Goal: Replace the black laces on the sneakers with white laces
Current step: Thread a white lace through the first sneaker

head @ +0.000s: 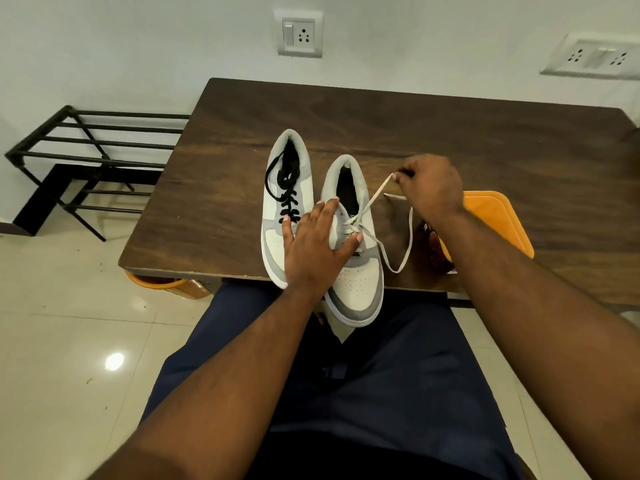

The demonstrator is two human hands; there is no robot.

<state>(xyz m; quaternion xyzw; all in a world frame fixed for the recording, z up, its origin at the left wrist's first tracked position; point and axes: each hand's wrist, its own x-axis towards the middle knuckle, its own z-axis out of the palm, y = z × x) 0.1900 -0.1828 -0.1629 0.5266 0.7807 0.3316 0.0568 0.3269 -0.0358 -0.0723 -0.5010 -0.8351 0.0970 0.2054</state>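
Sneakers: two; black-laced one (pixel 282 188), white-laced one (pixel 356 244).

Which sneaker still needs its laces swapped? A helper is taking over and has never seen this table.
On the brown table, two grey-and-white sneakers stand side by side at the near edge. Take the left sneaker, the one further from the orange tray. It alone has black laces; its neighbour carries a white lace.
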